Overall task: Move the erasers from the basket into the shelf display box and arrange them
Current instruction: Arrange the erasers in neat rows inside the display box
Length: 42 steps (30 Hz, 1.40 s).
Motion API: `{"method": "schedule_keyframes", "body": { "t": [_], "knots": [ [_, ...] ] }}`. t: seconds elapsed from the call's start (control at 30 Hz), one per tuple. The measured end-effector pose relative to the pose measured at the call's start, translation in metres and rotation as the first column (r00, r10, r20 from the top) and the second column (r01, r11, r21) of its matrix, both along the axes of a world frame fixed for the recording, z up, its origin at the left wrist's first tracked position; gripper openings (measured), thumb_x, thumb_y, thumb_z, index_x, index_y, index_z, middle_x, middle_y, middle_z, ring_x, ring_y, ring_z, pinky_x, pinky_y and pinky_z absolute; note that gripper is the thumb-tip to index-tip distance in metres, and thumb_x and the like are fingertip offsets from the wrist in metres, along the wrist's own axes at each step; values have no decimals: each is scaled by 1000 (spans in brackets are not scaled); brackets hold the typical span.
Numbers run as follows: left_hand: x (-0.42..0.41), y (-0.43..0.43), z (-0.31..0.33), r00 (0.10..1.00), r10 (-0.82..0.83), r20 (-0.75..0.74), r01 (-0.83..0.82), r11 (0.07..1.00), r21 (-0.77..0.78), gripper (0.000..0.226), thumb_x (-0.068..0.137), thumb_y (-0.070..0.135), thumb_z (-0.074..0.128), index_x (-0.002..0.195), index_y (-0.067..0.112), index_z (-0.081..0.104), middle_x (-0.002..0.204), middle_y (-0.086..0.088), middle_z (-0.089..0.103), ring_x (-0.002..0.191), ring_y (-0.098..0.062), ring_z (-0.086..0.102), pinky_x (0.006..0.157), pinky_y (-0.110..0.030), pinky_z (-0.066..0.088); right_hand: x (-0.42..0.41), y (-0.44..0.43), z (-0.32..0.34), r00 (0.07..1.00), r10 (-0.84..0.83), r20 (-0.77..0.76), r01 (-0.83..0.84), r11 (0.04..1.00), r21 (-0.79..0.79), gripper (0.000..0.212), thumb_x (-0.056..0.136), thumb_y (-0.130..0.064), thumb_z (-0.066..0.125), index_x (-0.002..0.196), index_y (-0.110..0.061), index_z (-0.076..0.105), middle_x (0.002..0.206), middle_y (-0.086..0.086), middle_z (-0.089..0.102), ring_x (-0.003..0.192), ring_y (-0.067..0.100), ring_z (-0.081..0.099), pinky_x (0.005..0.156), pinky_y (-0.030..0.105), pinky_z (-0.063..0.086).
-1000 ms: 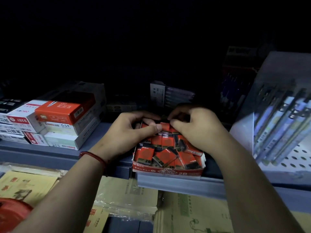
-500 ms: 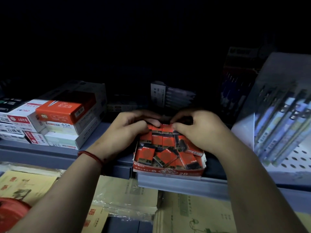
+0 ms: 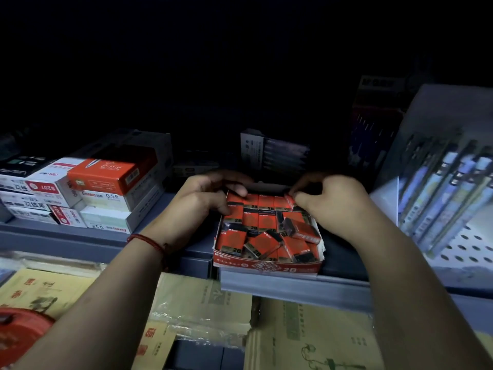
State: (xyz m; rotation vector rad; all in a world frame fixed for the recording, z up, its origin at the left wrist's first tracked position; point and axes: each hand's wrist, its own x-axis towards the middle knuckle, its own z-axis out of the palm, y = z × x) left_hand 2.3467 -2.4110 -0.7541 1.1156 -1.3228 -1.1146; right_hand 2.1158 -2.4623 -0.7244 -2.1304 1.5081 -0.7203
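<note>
- Right now both hands sit at the back of the red display box [image 3: 266, 267], which is on the grey shelf edge [image 3: 293, 287].
- L hand [image 3: 202, 196]: fingers curled narrow over the box's back-left corner, thumb tip pressing on a back-row eraser; can't tell if it's actually pinching one. Red string bracelet [image 3: 149, 243] on that wrist.
- R hand [image 3: 328, 206]: thumb + forefinger pinched on the corner of the back-right eraser [image 3: 289, 200], other fingers curled.
- Erasers [image 3: 266, 228] w/ red-and-black "2B" sleeves fill the box: back rows lie flat and squared up, front ones tilted and jumbled on each other.
- Orange-red basket [image 3: 18, 332] only partly in view, bottom-left corner, well apart from the box.
- Stacked lead-refill boxes [image 3: 101, 188] on shelf to the left; pens in packs [image 3: 448, 198] leaning at right.
- Yellow paper packs [image 3: 197, 305] on the lower level under the shelf.
</note>
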Motion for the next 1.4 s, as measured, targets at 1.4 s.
{"method": "schedule_keyframes", "body": {
  "t": [1.4],
  "knots": [
    [-13,9,13,802,152,578,-113,988,-102,38,76,41,83,112,32,71,105,15,70,90,4,68,77,-18,58,8,26,13,992,103,72,-104,994,13,14,73,-26,87,73,-29,73,72,-7,70,66,5,68,67,29,60]
  ]
}}
